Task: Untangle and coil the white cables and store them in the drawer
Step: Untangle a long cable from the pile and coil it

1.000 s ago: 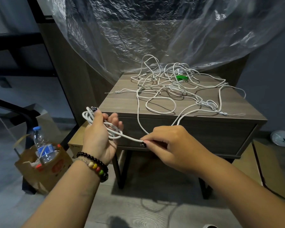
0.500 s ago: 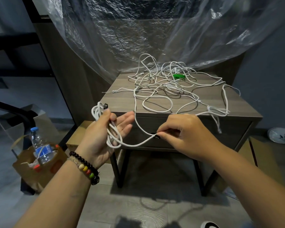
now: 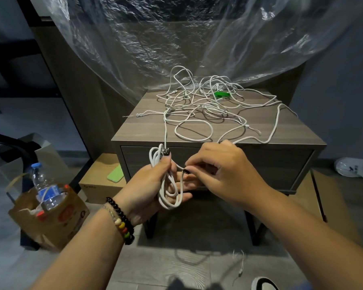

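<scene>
Left hand (image 3: 153,185) is gripping a bundle of smooth round white cable loops (image 3: 168,191) in front of the drawer (image 3: 249,164), thumb pinning the top while the oval loops are hanging across the flat fingers; right hand (image 3: 222,174) is pinching the same cable between thumb and fingertips just beside the bundle, feeding a strand running up over the worktop (image 3: 147,130) front edge. The rest of the white cables (image 3: 201,105) are lying in a loose tangle across the wood-grain worktop with a green clip (image 3: 221,94) near the back, crinkled clear plastic sheet (image 3: 176,38) is hanging behind, and bare top is showing along the left and front edges.
</scene>
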Demonstrator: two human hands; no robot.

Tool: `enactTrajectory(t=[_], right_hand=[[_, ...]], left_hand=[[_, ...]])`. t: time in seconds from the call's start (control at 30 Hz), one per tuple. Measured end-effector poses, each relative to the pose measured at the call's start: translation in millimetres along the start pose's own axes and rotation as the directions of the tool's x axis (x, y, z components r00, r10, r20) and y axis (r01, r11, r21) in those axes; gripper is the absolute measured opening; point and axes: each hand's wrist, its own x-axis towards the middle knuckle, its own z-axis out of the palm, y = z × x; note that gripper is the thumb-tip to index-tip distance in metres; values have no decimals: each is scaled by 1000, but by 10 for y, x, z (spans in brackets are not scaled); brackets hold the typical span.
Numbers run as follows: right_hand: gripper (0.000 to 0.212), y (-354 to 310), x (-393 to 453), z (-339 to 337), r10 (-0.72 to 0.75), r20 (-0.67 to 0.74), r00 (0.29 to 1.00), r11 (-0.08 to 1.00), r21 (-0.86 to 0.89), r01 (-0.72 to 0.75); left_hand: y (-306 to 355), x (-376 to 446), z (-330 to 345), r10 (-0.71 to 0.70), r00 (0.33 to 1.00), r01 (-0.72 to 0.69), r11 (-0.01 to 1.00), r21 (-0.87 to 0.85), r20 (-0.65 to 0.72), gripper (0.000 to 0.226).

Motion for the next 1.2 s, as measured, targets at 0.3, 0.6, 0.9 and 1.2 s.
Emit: enactTrajectory(t=[0.3, 0.6, 0.9, 1.2], right_hand=[[21, 131, 34, -158, 119, 70, 990, 991, 59, -123], [14, 323, -43, -213, 167, 23, 986, 986, 22, -167], [16, 163, -422, -172, 15, -107, 994, 987, -160, -33], [18, 303, -1284, -174, 199, 122, 972, 975, -127, -183]], left_hand=[[1, 14, 15, 31, 998, -42, 976, 215, 58, 36], [-67, 44, 24, -65, 991, 20, 935, 355, 115, 29], [-315, 164, 110, 76, 997, -53, 785, 618, -12, 27], [-804, 442, 155, 244, 965, -152, 225, 962, 95, 8]])
